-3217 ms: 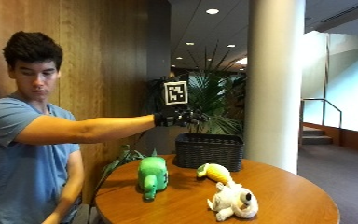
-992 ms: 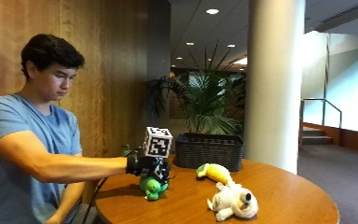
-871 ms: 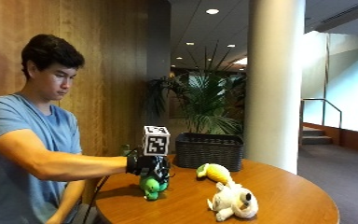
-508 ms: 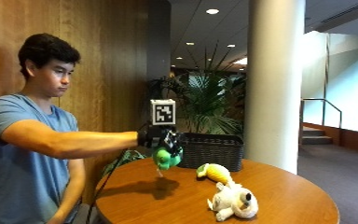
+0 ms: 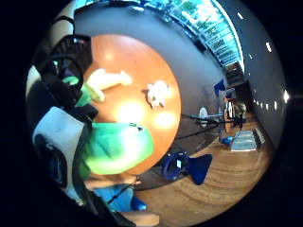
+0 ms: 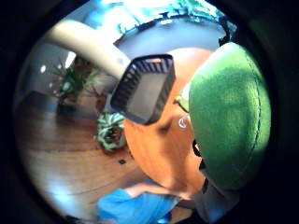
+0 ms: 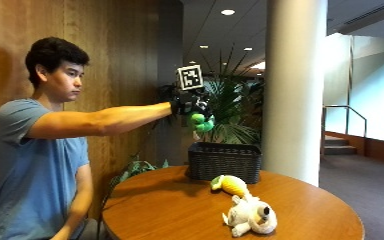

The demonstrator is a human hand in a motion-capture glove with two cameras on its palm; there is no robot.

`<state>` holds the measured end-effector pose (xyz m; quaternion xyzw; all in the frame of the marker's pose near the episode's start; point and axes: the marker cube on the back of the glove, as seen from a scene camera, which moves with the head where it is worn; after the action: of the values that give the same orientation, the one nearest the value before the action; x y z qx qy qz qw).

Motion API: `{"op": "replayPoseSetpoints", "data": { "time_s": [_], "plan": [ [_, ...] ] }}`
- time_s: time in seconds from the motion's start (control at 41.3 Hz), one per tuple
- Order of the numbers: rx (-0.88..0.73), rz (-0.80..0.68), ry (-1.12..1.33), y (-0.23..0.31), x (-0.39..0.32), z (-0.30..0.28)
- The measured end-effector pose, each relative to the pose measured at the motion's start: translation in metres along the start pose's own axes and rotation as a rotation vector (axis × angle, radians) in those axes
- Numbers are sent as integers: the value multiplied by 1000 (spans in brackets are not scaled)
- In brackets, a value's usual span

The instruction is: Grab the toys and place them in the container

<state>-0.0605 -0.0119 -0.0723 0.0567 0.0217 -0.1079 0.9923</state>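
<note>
You wear a short-sleeved blue-grey T-shirt (image 7: 32, 165), plain and without visible print, its sleeve ending above the elbow and leaving the forearm bare. Your right hand (image 7: 187, 105) is covered by a black glove, and the palm views show black straps and white plastic (image 5: 59, 130) along that hand's edge.

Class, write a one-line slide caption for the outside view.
Gloved right hand holds a green toy above the black basket; two toys remain on the table.

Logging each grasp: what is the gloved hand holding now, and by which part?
The gloved right hand holds the green plush toy by its upper end; it hangs below the hand.
</note>
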Motion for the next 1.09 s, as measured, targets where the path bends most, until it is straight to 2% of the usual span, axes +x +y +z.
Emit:
{"op": "replayPoseSetpoints", "data": {
  "time_s": [0.073,0.193,0.314,0.435,0.58,0.798,0.871,0.967,1.088],
  "plan": [
    [7,-6,-24,-17,-28,-4],
    [-15,-144,-35,-40,-76,6],
    [-15,-183,-68,-67,-126,20],
    [3,-138,-211,-80,-128,31],
    [-90,-225,-117,-85,-142,62],
    [-150,-311,-158,-83,-157,97],
    [-168,-287,-131,-83,-159,107],
    [-188,-182,-135,-87,-158,112],
    [-227,-43,14,-90,-143,115]
  ]
}}
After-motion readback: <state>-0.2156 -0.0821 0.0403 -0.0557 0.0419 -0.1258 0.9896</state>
